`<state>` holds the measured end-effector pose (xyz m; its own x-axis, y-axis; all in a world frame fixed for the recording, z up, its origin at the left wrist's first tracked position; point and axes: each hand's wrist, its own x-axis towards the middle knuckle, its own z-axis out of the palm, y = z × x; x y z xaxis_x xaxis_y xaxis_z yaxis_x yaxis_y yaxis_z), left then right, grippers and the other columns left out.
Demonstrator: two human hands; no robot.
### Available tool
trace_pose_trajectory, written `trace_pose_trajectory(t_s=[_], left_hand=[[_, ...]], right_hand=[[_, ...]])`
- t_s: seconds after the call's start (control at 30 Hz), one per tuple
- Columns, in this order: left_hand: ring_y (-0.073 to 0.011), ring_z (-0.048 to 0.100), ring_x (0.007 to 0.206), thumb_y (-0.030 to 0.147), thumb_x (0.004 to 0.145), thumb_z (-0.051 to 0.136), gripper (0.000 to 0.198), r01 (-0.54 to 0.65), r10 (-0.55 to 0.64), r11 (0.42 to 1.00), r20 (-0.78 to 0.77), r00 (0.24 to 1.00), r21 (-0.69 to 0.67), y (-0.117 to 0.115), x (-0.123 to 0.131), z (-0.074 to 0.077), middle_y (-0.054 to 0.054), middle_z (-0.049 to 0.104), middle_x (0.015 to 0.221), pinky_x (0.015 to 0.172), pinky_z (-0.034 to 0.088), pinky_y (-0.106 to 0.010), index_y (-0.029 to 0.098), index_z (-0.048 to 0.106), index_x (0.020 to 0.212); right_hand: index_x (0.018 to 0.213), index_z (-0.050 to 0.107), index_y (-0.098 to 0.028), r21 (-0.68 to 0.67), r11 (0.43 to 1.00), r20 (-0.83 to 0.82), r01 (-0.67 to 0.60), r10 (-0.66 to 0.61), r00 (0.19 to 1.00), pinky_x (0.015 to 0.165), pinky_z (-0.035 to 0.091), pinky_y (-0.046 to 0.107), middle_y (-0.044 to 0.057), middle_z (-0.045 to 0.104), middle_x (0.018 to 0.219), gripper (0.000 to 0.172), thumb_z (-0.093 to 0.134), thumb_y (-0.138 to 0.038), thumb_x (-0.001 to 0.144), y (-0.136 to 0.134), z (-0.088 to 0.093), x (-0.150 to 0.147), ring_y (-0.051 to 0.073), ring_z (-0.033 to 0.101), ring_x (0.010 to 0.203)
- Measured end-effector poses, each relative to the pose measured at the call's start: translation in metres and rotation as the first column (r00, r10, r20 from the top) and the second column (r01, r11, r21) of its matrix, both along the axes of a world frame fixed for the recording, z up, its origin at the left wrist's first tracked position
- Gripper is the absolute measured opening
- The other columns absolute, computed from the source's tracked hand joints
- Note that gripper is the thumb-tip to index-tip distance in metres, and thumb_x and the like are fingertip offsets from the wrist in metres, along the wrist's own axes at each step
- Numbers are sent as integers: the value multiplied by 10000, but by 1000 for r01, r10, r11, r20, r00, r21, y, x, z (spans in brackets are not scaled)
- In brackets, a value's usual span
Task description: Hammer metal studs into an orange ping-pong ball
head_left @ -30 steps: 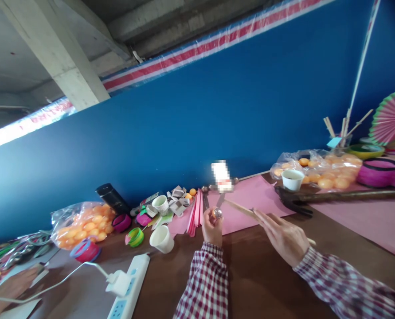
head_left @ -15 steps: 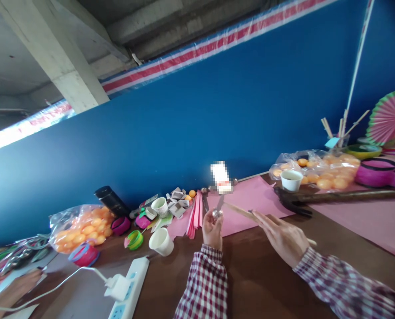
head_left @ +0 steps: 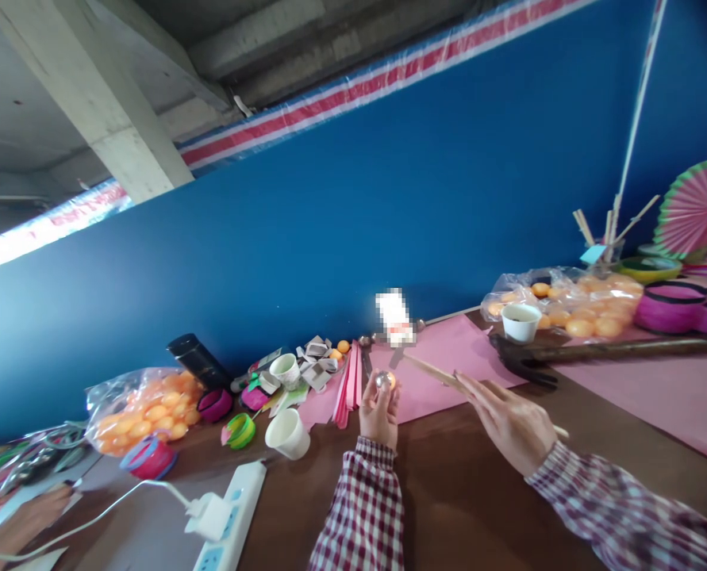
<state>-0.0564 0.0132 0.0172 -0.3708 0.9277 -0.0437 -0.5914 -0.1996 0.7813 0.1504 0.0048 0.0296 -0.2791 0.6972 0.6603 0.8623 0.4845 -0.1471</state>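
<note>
My left hand (head_left: pixel 378 416) is closed on a shiny metal spoon (head_left: pixel 382 378), gripped near the rounded bowl. An orange patch shows at the bowl's right side; whether it is a ball or a reflection I cannot tell. My right hand (head_left: pixel 516 424) grips a pale wooden chopstick (head_left: pixel 430 369), whose far tip points left, just beyond the spoon. Pink paper (head_left: pixel 448 349) lies under and behind both. Folded pink strips (head_left: pixel 347 388) rest left of my left hand, and a white paper cup (head_left: pixel 287 434) stands farther left.
A hammer (head_left: pixel 597 350) lies on the right, near a bag of orange balls (head_left: pixel 603 301) and a white cup (head_left: pixel 520 323). At left are another ball bag (head_left: pixel 144 408), a black cylinder (head_left: pixel 198 361) and a power strip (head_left: pixel 234 515). Another person's hand (head_left: pixel 44 507) is at far left.
The spoon in my left hand has turned slightly, and an orange patch now shows at its bowl. My right hand and the chopstick have barely shifted.
</note>
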Motion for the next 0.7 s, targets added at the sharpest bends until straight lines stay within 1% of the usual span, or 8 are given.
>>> trace_pose_trajectory(t_s=[0.07, 0.13, 0.23, 0.3, 0.4, 0.53, 0.7], left_hand=[[-140, 608, 854, 217, 613, 686, 426, -1, 1, 1000, 20, 1000, 6, 0, -1, 0, -55, 596, 1000, 737, 481, -205, 213, 553, 1017], [-141, 608, 852, 196, 599, 696, 402, 23, -23, 1000, 26, 999, 21, 1, -2, 0, -59, 607, 972, 732, 484, -196, 189, 573, 982], [-131, 616, 795, 194, 604, 690, 331, 47, -47, 999, 12, 999, 11, 1, -3, -1, -63, 627, 880, 675, 499, -189, 158, 601, 921], [-119, 616, 754, 209, 613, 683, 295, 24, -24, 1000, 6, 1000, -13, 1, -3, -2, -61, 630, 855, 631, 501, -181, 158, 612, 896], [-102, 611, 706, 215, 605, 688, 288, 0, 0, 1000, -4, 1000, -19, 1, -3, -1, -56, 629, 839, 600, 494, -171, 156, 622, 879], [-76, 595, 647, 233, 608, 685, 275, 22, -22, 1000, -15, 1000, -16, 0, -2, -1, -45, 625, 774, 574, 479, -155, 133, 625, 857], [-64, 582, 605, 250, 572, 707, 296, -15, 14, 999, -29, 999, -37, 1, -2, -2, -30, 611, 743, 533, 461, -147, 136, 612, 828]], right_hand=[[1254, 377, -279, 2, 1000, 6, -6, 6, 1000, 586, 423, 185, 17, 628, 871, 400, 363, -271, 854, 0, -1, -1, 90, 578, 636], [1253, 374, -291, -9, 1000, 37, -20, 21, 999, 556, 415, 183, 7, 628, 843, 402, 368, -272, 852, 0, -3, -2, 90, 576, 628], [1258, 355, -315, -15, 1000, 75, -27, 28, 997, 535, 404, 186, -8, 625, 827, 412, 377, -266, 849, 0, -4, -2, 91, 574, 632], [1266, 339, -317, -12, 1000, 60, -16, 16, 998, 563, 409, 190, -10, 621, 859, 419, 373, -262, 852, 0, -4, -2, 89, 574, 648], [1270, 334, -311, -13, 1000, 36, -8, 8, 999, 585, 411, 190, -6, 617, 879, 420, 369, -268, 854, -1, -3, -2, 87, 570, 655], [1245, 383, -306, 15, 1000, 61, -20, 19, 998, 536, 396, 185, 0, 621, 803, 400, 384, -271, 846, -1, -3, -2, 87, 567, 614], [1258, 367, -293, 24, 1000, 50, -18, 17, 999, 559, 402, 188, 12, 624, 826, 403, 365, -272, 856, -1, -3, -3, 89, 568, 613]])
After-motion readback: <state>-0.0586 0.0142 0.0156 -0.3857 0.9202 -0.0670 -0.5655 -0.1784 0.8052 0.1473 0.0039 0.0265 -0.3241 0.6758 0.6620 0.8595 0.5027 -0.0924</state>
